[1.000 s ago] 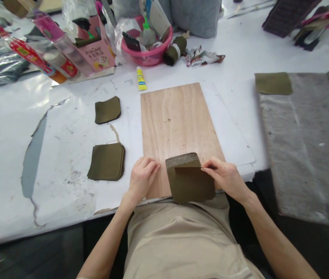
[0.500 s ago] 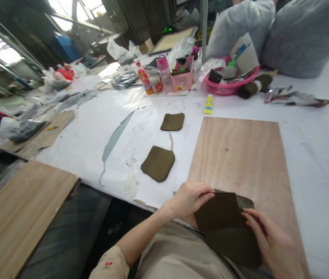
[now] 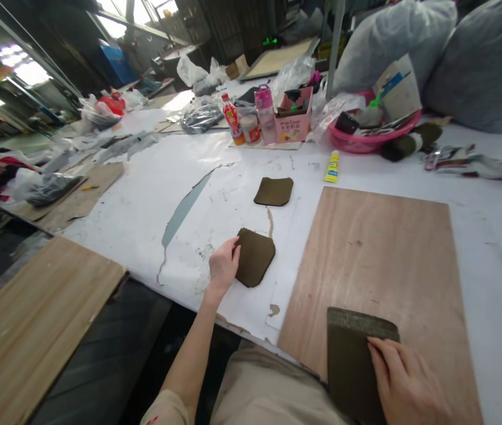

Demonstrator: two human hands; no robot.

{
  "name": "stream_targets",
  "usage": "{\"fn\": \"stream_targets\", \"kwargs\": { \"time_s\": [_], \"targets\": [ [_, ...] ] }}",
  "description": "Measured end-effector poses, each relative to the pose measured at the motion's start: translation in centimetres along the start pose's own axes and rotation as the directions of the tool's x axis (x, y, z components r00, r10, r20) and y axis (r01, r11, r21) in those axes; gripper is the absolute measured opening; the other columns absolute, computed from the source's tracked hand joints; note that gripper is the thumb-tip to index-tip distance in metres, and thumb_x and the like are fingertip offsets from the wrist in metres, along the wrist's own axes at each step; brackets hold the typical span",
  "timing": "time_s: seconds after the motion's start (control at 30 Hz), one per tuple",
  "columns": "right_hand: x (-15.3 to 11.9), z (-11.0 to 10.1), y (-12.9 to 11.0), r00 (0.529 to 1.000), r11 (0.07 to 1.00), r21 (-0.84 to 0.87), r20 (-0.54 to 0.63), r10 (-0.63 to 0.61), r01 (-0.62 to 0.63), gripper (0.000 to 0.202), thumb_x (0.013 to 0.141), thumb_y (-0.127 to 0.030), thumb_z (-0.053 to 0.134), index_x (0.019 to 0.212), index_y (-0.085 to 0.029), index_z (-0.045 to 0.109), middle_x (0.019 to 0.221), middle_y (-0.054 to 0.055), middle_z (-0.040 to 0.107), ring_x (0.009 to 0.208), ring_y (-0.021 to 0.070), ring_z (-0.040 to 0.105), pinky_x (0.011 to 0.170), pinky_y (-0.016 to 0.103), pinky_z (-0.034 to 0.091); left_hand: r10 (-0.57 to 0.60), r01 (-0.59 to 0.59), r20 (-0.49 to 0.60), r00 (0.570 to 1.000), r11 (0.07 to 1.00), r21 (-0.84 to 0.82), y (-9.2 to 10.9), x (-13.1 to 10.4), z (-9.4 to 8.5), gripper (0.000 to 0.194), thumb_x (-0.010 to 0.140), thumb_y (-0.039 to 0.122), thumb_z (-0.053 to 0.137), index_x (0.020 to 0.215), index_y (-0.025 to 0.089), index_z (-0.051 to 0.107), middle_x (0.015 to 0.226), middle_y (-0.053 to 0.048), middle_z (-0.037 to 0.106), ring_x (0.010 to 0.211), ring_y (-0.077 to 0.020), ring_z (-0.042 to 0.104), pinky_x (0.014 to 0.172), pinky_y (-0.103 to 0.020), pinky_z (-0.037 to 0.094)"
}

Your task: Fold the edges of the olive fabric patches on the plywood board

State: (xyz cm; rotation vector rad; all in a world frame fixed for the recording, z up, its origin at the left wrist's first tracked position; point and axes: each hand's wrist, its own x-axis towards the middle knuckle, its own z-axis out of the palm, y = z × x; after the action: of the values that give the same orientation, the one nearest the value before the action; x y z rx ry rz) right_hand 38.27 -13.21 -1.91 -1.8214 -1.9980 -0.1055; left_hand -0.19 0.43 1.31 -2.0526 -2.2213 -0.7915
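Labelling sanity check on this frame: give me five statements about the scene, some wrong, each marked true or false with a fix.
1. The left hand touches the nearer brown stack. True.
2. The yellow tube lies on the wooden board. False: the yellow tube is off the wooden board, beyond its far edge.
3. The right hand touches the brown material at the board's near side. True.
4. The pink basket is empty. False: the pink basket holds several things, including a black item.
5. The red bottle stands left of the pink box in the picture. True.
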Motion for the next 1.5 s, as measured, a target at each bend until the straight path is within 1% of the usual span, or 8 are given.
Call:
{"fn": "stream_targets", "kwargs": {
  "time_s": [0.23,0.5,0.67,0.8,0.9,1.03,1.1,1.5],
  "targets": [
    [0.7,-0.9,-0.9,1.000,0.998,-0.057,0.010,-0.020,0.020,0.023,0.096,-0.034,0.048,0.096,-0.021,0.068,0.092,0.007,0.069,0.079,0.0223,0.061,0.071,0.038,0.041,0.021,-0.011,-0.094,0.995,0.994,0.112,0.0,-0.2,0.9,0.033,0.096,0.022,0.040,0.122,0.016,0.061,0.107,-0.011,0.071,0.095,-0.0226,0.068,0.081,-0.032,0.050],
    [1.5,-2.6,-3.0,0.973,0.986,-0.030,0.160,0.165,-0.163,0.019,0.098,-0.026,0.048,0.096,-0.019,0.066,0.094,0.008,0.067,0.088,0.0226,0.057,0.080,0.035,0.036,-0.005,-0.006,0.032,0.999,0.951,0.309,0.4,-0.6,0.2,0.032,0.094,0.031,0.044,0.115,0.018,0.066,0.097,-0.013,0.064,0.090,-0.0282,0.058,0.073,-0.037,0.045],
    [1.7,-3.2,-3.2,0.957,0.983,-0.010,0.226,0.182,-0.185,0.020,0.097,-0.025,0.049,0.106,-0.021,0.066,0.093,0.007,0.065,0.088,0.0217,0.055,0.079,0.035,0.036,0.038,-0.046,0.033,0.999,0.953,0.300,0.6,-0.3,-1.6,0.028,0.088,0.033,0.055,0.109,0.018,0.068,0.107,-0.015,0.058,0.103,-0.0340,0.051,0.081,-0.044,0.043],
    [1.7,-3.2,-3.1,0.959,0.983,0.012,0.223,0.176,-0.183,0.018,0.097,-0.027,0.050,0.106,-0.022,0.066,0.092,0.007,0.064,0.089,0.0218,0.054,0.079,0.035,0.035,0.128,-0.126,0.000,0.992,0.979,0.158,3.5,-1.1,-2.3,0.025,0.091,0.031,0.054,0.110,0.020,0.067,0.106,-0.012,0.059,0.106,-0.0311,0.051,0.090,-0.045,0.042],
    [2.0,-2.9,-3.3,0.953,0.978,0.005,0.225,0.200,-0.207,0.016,0.097,-0.027,0.051,0.101,-0.021,0.065,0.092,0.007,0.064,0.089,0.0218,0.054,0.079,0.034,0.034,0.324,-0.309,0.142,0.935,0.943,-0.122,8.0,-3.0,-1.3,0.019,0.093,0.029,0.054,0.104,0.021,0.067,0.098,-0.007,0.061,0.096,-0.0237,0.056,0.084,-0.037,0.045],
    [3.0,-2.3,-3.7,0.934,0.959,-0.036,0.222,0.281,-0.280,0.014,0.097,-0.028,0.052,0.100,-0.019,0.062,0.094,0.007,0.064,0.088,0.0216,0.055,0.076,0.033,0.033,0.623,-0.472,0.316,0.715,0.764,-0.440,14.2,-6.2,1.3,0.015,0.095,0.025,0.053,0.102,0.020,0.065,0.094,-0.005,0.063,0.089,-0.0187,0.057,0.079,-0.032,0.047],
    [3.4,-2.2,-3.9,0.924,0.951,-0.049,0.226,0.309,-0.306,0.014,0.097,-0.027,0.050,0.100,-0.019,0.061,0.095,0.008,0.064,0.088,0.0216,0.056,0.075,0.033,0.033,0.676,-0.514,0.316,0.665,0.722,-0.462,16.0,-7.1,2.5,0.017,0.095,0.026,0.053,0.107,0.019,0.064,0.098,-0.006,0.063,0.091,-0.0194,0.057,0.080,-0.032,0.048],
    [4.0,-1.9,-3.4,0.957,0.976,0.035,0.208,0.205,-0.216,0.011,0.093,-0.029,0.060,0.101,-0.024,0.066,0.097,0.005,0.063,0.094,0.0220,0.054,0.079,0.035,0.033,0.726,-0.623,0.287,0.625,0.686,-0.377,16.3,-7.5,4.7,0.016,0.096,0.025,0.050,0.100,0.018,0.064,0.095,-0.006,0.062,0.088,-0.0196,0.055,0.077,-0.032,0.047]
  ]
}}
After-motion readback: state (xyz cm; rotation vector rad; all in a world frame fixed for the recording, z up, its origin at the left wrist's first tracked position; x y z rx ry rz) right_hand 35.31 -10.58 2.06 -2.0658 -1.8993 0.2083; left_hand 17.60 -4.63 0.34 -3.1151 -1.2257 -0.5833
